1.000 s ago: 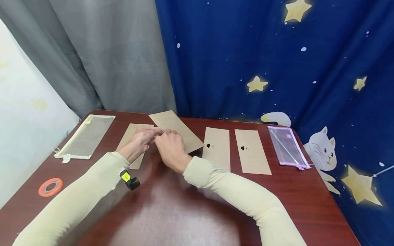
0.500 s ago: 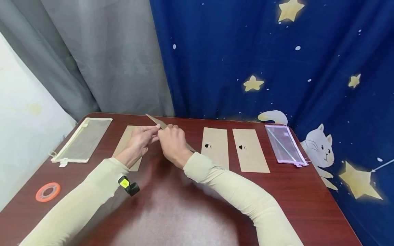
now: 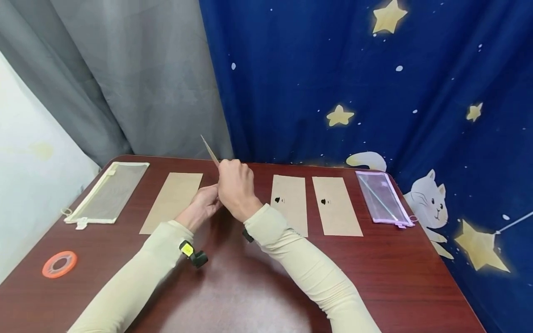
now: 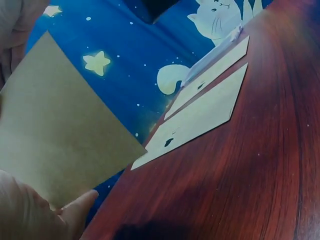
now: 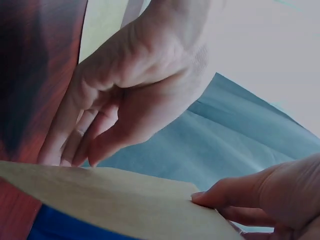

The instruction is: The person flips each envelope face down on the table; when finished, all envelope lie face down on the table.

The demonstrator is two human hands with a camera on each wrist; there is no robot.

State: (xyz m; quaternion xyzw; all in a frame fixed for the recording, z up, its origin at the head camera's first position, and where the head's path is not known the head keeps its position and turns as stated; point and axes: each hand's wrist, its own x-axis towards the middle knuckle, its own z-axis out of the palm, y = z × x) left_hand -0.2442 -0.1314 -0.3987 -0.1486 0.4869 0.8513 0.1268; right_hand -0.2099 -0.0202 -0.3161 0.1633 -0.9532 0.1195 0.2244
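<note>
Both hands hold a rectangular piece of plain brown kraft paper [image 4: 60, 120] up off the table. Seen almost edge-on in the head view, the kraft paper [image 3: 210, 150] rises above the knuckles. My left hand [image 3: 204, 203] is lower and nearer, its fingers and thumb at the paper's edge; in the left wrist view the left hand [image 4: 40, 210] grips the bottom corner. My right hand [image 3: 237, 187] is higher; in the right wrist view the right hand [image 5: 275, 200] pinches the other end between thumb and fingers. The right hand partly hides the paper in the head view.
On the table lie a plain kraft piece [image 3: 172, 203], two kraft pieces with a black hat print [image 3: 289, 212] [image 3: 337, 212], a cream-edged mesh zip pouch [image 3: 110, 192], a purple-edged pouch [image 3: 383, 196] and an orange ring-shaped roll [image 3: 59, 264]. Curtains [image 3: 275, 83] hang behind the table.
The held kraft paper has turned from its broad face to nearly edge-on and now stands more upright. My right hand has risen; my left hand has moved right and nearer, uncovering the plain piece.
</note>
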